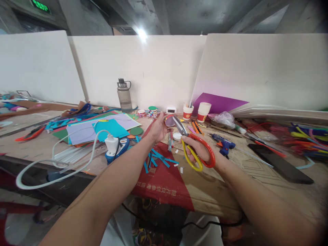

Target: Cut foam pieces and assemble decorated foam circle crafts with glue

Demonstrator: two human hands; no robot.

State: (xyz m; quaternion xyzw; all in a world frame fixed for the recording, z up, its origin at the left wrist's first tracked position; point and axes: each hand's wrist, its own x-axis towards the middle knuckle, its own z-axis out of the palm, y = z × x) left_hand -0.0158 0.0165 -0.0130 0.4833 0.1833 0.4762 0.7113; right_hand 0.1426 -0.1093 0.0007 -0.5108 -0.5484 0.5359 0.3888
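L hand (158, 130): 1 rnd pc (169, 121); R hand (197, 145): 1 pr scissors (180, 127).

Green sign (41, 5) reads "EXIT"; Chinese characters (167, 193) on red cardboard (170, 177) look too blurred.

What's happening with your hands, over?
Left hand: holding round purplish piece. Right hand: gripping scissors, blades up against the piece in view, cutting unclear. Blue strips lie nearby, clear of the blades.
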